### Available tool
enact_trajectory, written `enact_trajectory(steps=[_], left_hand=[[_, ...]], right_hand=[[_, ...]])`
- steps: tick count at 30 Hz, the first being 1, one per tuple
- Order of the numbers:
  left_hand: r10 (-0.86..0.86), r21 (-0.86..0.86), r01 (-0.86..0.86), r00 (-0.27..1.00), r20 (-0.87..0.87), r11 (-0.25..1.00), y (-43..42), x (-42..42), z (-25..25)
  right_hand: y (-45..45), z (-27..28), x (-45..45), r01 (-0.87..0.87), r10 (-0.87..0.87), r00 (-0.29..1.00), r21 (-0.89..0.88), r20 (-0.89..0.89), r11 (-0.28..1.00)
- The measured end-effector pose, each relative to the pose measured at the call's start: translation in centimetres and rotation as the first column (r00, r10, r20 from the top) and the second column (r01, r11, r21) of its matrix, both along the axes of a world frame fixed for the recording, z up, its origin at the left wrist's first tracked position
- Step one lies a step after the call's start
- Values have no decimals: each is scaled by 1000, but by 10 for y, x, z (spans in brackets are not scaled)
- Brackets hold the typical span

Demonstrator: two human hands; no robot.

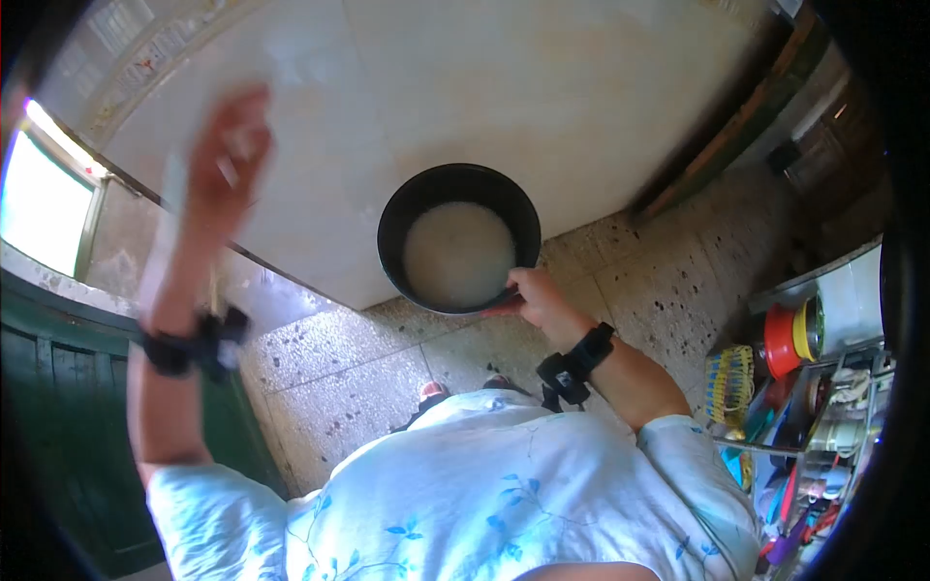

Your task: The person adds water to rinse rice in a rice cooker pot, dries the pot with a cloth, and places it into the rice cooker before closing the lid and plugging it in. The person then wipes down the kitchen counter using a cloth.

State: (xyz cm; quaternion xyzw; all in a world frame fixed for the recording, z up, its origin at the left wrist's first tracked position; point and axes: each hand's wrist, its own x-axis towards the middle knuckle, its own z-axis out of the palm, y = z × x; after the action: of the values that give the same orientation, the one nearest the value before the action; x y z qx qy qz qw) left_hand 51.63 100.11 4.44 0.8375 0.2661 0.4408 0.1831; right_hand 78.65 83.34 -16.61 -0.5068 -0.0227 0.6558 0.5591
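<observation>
Black pot (pixel 453 182) of cloudy, whitish liquid (pixel 460 254) in front of the body, right hand (pixel 544 300) pinching its near rim, left hand (pixel 231 155) raised, motion-blurred, finger position impossible to tell.

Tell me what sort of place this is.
Probably a home kitchen: the right hand grips a dark pot of cloudy liquid, and a crammed rack stands to the right, near a red bowl and a yellow basket.
</observation>
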Motion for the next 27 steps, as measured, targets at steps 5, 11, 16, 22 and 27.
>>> enact_trajectory(steps=[5,11,16,22,27], left_hand=[[-59,-920,-59,994,-89,388,-82,-22,-201],[238,-963,256,944,230,-81,-135,61,-226],[159,-979,188,972,174,-79,-157,81,-234],[112,-979,148,985,133,-141,-170,55,-230],[-16,-983,180,983,180,-35,-163,57,-236]], right_hand=[[-42,10,11,-54,53,993,8,102,999],[-61,3,7,-132,135,971,-27,199,991],[-95,-5,22,-81,94,983,-88,156,993],[-115,-16,8,-111,119,989,-97,85,989],[-121,-11,11,2,2,999,-98,39,995]])
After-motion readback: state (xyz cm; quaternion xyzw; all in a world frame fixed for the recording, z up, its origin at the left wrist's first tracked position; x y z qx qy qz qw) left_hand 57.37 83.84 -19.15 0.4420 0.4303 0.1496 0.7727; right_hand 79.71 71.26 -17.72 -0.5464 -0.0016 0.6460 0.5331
